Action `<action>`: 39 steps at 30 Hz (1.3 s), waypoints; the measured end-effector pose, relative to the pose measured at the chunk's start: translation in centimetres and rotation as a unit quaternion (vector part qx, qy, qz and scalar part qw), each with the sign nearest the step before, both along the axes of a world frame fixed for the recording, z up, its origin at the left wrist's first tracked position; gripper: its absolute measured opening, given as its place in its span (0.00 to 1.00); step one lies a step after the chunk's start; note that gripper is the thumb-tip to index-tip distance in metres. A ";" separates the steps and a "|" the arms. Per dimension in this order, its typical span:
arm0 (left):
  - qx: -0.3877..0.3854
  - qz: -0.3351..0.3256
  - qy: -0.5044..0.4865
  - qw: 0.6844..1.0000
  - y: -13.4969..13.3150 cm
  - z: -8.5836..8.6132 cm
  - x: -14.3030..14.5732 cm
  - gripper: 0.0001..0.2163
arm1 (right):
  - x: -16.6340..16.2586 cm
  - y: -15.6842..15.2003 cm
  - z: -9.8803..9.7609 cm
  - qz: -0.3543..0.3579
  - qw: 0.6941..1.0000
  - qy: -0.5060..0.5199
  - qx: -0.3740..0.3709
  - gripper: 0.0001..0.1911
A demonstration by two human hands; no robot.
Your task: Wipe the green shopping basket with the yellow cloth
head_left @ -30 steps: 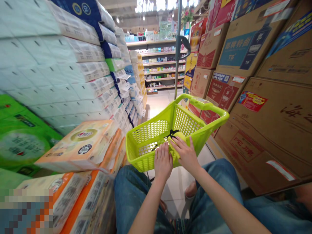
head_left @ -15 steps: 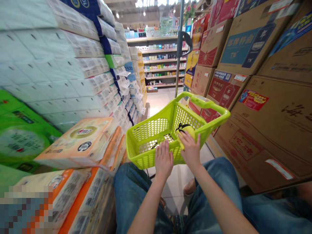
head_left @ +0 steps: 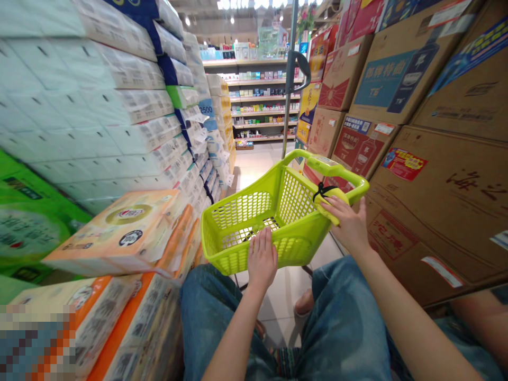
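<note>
A lime-green shopping basket (head_left: 293, 248) with lattice sides stands on a wheeled frame in front of my knees, its looped handle at the right. My left hand (head_left: 262, 256) grips the near rim, its fingers hooked over the edge and the thumb outside. Close to the handle end, my right hand (head_left: 349, 222) presses a yellow cloth (head_left: 328, 210) against the basket's rim. A black tie (head_left: 323, 191) is attached to the cloth. Some small green thing (head_left: 257, 227) lies low inside the basket, too unclear to name.
Tissue packs (head_left: 119, 219) are stacked close on my left, with a taller white stack (head_left: 87, 106) behind. Cardboard cartons (head_left: 448, 185) form a wall at right. A metal pole (head_left: 291, 106) rises behind the basket, and stocked shelves (head_left: 262, 100) stand at the aisle's end.
My right hand has moved right with the yellow cloth, from the inside of the basket to the rim by the handle. My left hand has stayed on the rim.
</note>
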State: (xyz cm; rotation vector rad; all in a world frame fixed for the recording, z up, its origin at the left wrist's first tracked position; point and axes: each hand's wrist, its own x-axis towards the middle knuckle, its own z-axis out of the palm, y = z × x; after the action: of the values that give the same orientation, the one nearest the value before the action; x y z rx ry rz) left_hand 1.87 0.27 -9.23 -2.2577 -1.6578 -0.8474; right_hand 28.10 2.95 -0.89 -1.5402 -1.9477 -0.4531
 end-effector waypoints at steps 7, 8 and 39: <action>-0.032 -0.004 -0.014 0.999 -0.4 0.7 0.2 0.27 | -7.8 -1.0 -2.3 -0.029 0.997 0.073 -0.030 0.33; -0.035 -0.005 -0.014 0.999 -0.4 0.7 0.2 0.27 | -9.9 -1.5 -2.9 -0.003 0.996 0.077 -0.042 0.34; -0.032 -0.026 -0.002 0.999 -0.3 0.5 -0.3 0.31 | -13.5 -2.7 -4.2 0.139 0.986 0.030 -0.089 0.33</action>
State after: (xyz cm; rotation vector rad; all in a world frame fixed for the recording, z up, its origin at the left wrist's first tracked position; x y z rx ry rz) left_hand 1.52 -0.07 -8.75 -2.3538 -1.6574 -0.8232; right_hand 14.60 0.24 -5.05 -1.3400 -2.1614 -0.1157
